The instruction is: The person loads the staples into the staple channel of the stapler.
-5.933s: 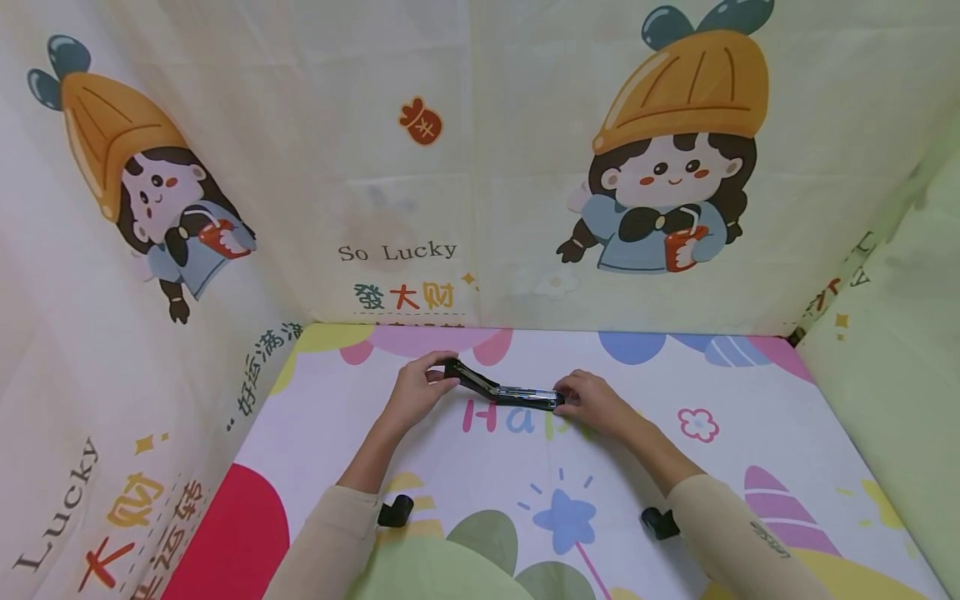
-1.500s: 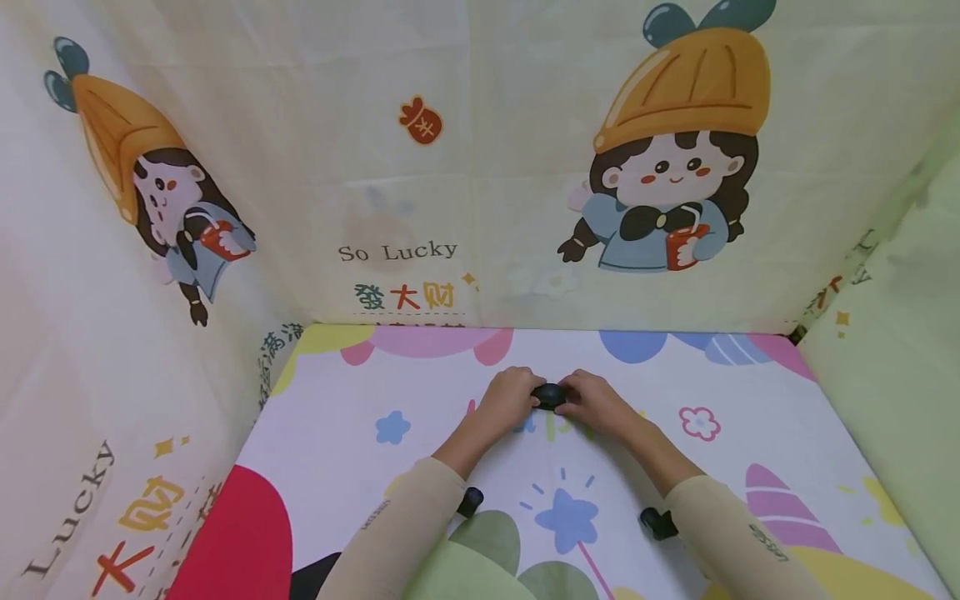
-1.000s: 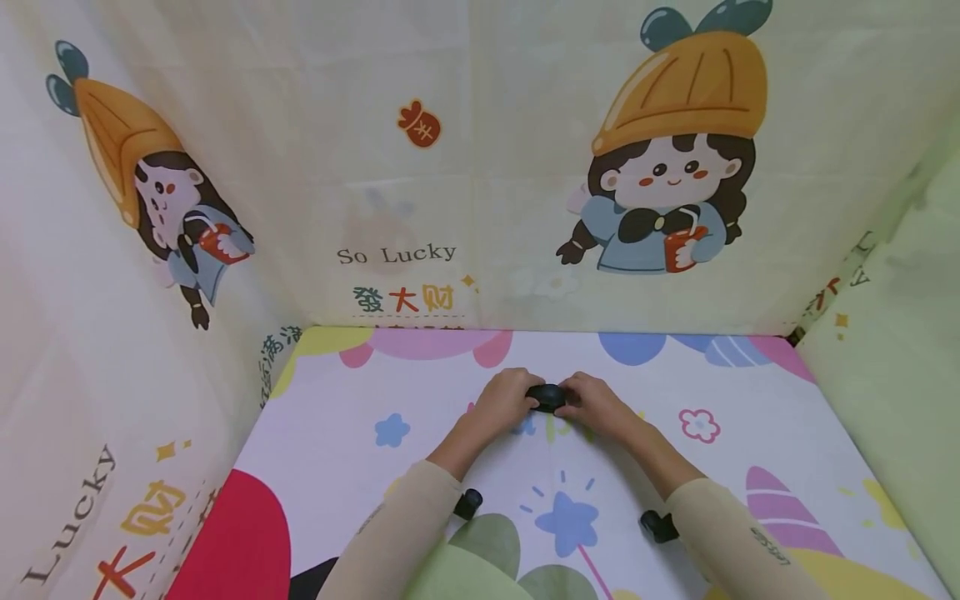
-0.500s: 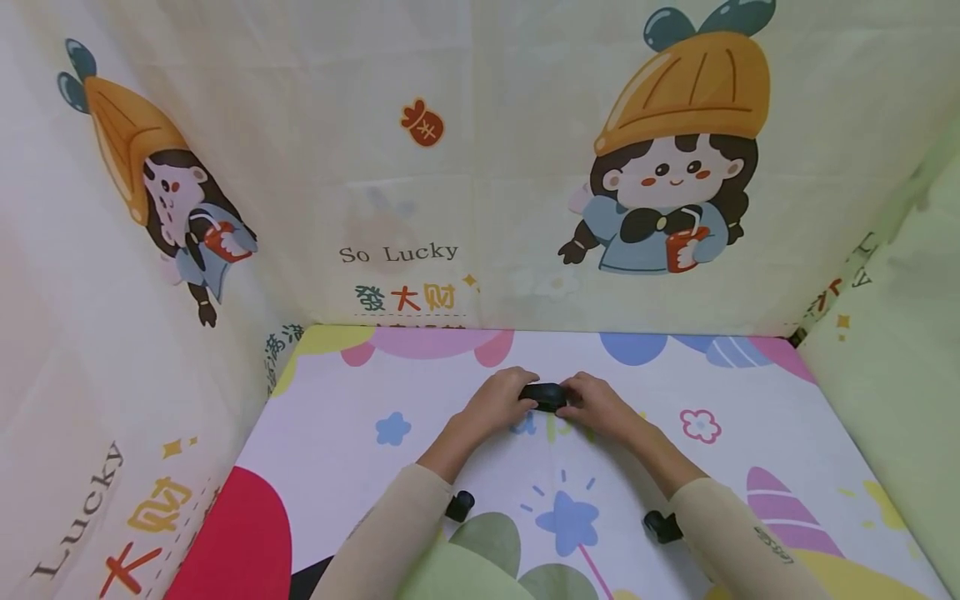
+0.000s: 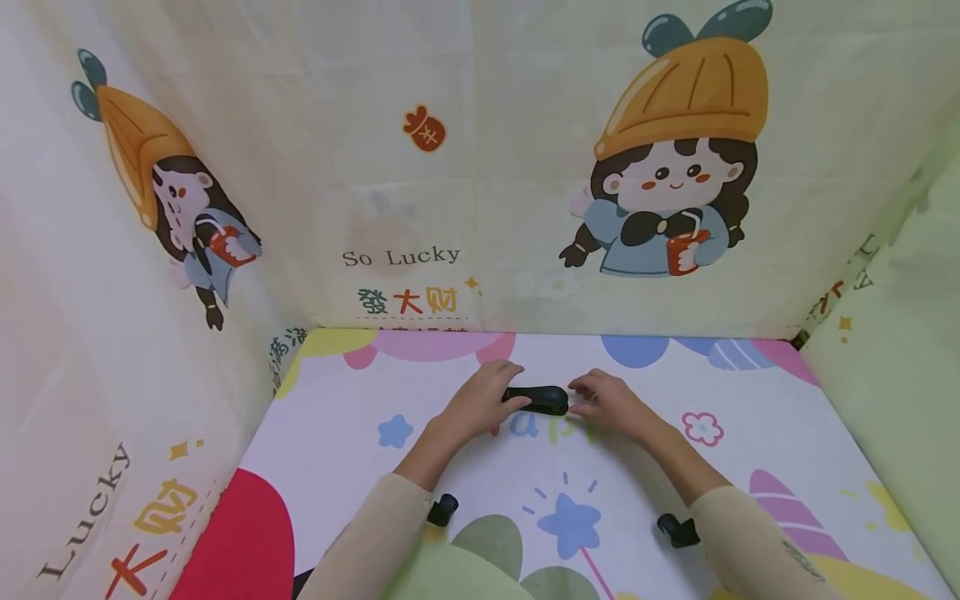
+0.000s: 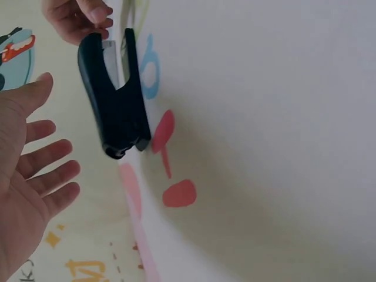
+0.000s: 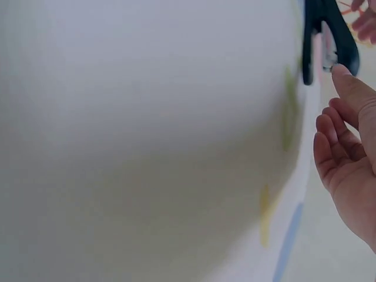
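Note:
A black stapler (image 5: 543, 399), folded together, lies crosswise near the middle of the table. In the left wrist view the stapler (image 6: 113, 114) shows its gap between upper arm and base, with metal inside. My left hand (image 5: 480, 400) is at its left end; the left wrist view shows that hand (image 6: 23, 188) with fingers spread, apart from the stapler. Off the right end is my right hand (image 5: 611, 402), fingers loosely bent. In the right wrist view the right hand (image 7: 352, 170) has its thumb tip close to the stapler's nose; I cannot tell whether they touch.
A patterned white cloth (image 5: 330, 492) covers the table. Pale printed curtains (image 5: 525, 125) rise behind it and at both sides. Black wrist cameras (image 5: 444, 510) hang below the sleeves.
The stapler was unfolded about six seconds ago and is folded together now. Over the last second my left hand has slid left, baring more of the stapler; my right fingers have drawn off its end.

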A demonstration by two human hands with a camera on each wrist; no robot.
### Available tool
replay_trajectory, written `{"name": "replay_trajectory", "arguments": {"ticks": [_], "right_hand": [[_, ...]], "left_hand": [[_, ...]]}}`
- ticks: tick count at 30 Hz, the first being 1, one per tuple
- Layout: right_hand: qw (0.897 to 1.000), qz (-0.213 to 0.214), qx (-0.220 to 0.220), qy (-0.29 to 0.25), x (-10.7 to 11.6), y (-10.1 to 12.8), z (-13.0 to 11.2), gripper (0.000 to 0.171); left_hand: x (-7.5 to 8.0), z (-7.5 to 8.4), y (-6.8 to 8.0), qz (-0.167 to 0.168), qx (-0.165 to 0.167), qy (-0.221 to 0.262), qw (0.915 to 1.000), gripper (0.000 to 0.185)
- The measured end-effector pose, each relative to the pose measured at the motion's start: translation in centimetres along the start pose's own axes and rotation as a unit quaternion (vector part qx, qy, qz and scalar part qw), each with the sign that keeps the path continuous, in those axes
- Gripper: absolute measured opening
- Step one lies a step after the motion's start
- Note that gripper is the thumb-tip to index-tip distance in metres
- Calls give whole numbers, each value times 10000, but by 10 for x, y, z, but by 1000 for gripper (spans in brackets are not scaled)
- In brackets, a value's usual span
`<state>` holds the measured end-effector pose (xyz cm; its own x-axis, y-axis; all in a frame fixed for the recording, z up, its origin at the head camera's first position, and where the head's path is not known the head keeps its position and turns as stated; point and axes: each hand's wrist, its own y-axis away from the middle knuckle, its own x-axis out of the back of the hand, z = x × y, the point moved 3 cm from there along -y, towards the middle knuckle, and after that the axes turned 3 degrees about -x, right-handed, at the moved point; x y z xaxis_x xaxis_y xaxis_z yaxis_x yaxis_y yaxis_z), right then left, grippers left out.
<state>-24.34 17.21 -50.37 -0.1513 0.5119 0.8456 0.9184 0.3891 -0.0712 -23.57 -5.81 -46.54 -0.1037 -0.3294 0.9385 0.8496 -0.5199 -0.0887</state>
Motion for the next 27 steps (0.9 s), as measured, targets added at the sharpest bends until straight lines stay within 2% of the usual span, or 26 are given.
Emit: {"name": "replay_trajectory", "arguments": {"ticks": [4, 9, 15, 21, 24, 27], "right_hand": [[10000, 15, 32, -72, 15, 4, -2, 38], [9997, 185, 112, 56, 35, 9, -4, 37], [9990, 308, 59, 319, 59, 18, -7, 36], [9930, 629, 179, 980, 82, 28, -6, 40], [9892, 783, -1, 1236, 93, 33, -6, 44], [9827, 1019, -85, 1545, 102, 37, -8, 49]], "left_hand": [[13, -1, 6, 14, 7, -258, 9997, 61], [28, -4, 15, 182, -68, -644, 9977, 68], [48, -10, 25, 677, -91, -824, 9943, 68], [67, -26, 33, 1180, 192, -1039, 9874, 69], [73, -37, 38, 1299, 415, -1143, 9840, 71], [74, -48, 43, 1274, 649, -1283, 9814, 74]]}}
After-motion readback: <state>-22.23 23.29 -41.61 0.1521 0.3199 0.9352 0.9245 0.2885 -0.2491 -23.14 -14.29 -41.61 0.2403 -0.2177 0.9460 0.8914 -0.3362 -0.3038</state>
